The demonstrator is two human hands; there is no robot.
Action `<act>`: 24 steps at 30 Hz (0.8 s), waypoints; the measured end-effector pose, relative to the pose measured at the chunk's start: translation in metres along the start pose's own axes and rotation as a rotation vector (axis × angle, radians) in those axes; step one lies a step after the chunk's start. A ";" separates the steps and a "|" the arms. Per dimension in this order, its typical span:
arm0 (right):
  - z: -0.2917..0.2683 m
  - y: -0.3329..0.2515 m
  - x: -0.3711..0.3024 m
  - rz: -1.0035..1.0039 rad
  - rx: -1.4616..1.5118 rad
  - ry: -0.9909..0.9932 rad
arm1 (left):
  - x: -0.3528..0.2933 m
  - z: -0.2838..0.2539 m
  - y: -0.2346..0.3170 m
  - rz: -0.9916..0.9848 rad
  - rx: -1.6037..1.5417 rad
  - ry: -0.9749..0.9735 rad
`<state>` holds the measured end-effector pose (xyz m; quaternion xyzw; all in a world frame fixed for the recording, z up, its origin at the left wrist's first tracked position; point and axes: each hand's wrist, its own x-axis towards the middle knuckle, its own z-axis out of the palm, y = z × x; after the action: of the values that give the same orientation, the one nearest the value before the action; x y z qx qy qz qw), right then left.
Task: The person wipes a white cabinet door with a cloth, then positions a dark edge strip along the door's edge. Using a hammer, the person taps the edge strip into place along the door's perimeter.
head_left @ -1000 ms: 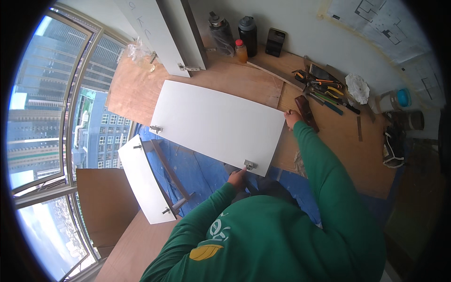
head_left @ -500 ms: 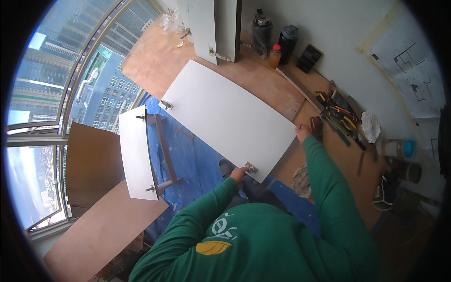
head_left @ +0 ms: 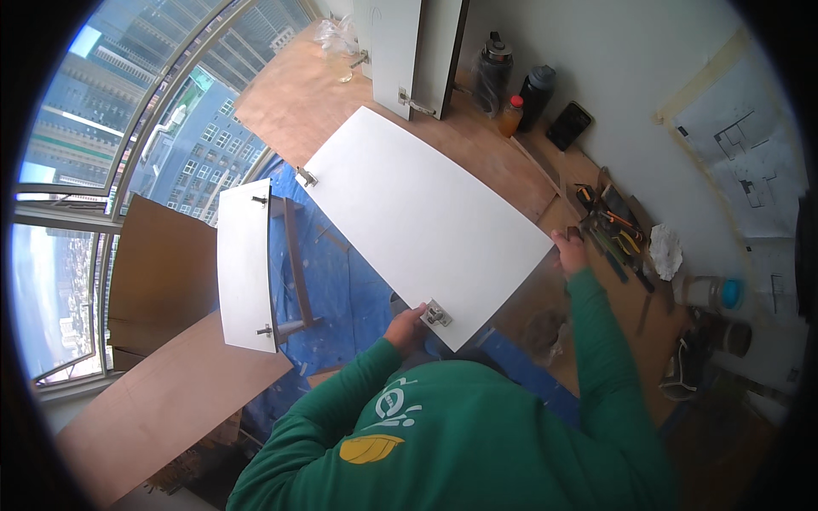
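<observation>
A white cabinet door (head_left: pixel 426 213) is held face up in front of me, its far part over the plywood worktop. My left hand (head_left: pixel 406 327) grips its near left edge, close beside a metal hinge (head_left: pixel 437 313). At the right corner my right hand (head_left: pixel 569 249) is closed on the edge, thumb on top. A second hinge (head_left: pixel 306 176) sits near the far left corner of the same door. The fingers under the panel are hidden.
Another white door (head_left: pixel 245 268) with hinges rests on a wooden frame to the left. White panels (head_left: pixel 396 60) stand at the back. Bottles (head_left: pixel 535 95), a phone (head_left: pixel 568 126) and hand tools (head_left: pixel 615 223) lie along the right wall. Blue sheeting (head_left: pixel 341 281) covers the floor.
The door has come nearer to me and is turned slightly, its right corner shifted right. Both hands moved with it, keeping their grip; the left moved left, the right moved right.
</observation>
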<state>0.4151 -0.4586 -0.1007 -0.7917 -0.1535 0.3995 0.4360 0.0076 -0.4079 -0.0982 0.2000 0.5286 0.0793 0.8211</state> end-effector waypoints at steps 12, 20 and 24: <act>-0.003 -0.116 -0.050 -0.182 0.520 -0.105 | -0.088 0.007 0.069 0.197 -0.114 -0.115; -0.008 -0.030 -0.010 0.064 0.173 -0.094 | 0.000 -0.014 -0.002 -0.074 -0.095 -0.080; -0.003 0.035 0.028 0.169 0.137 -0.014 | 0.038 -0.008 -0.022 -0.152 -0.068 0.010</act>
<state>0.4319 -0.4641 -0.1425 -0.7674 -0.0615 0.4499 0.4527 0.0149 -0.4132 -0.1419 0.1308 0.5432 0.0355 0.8286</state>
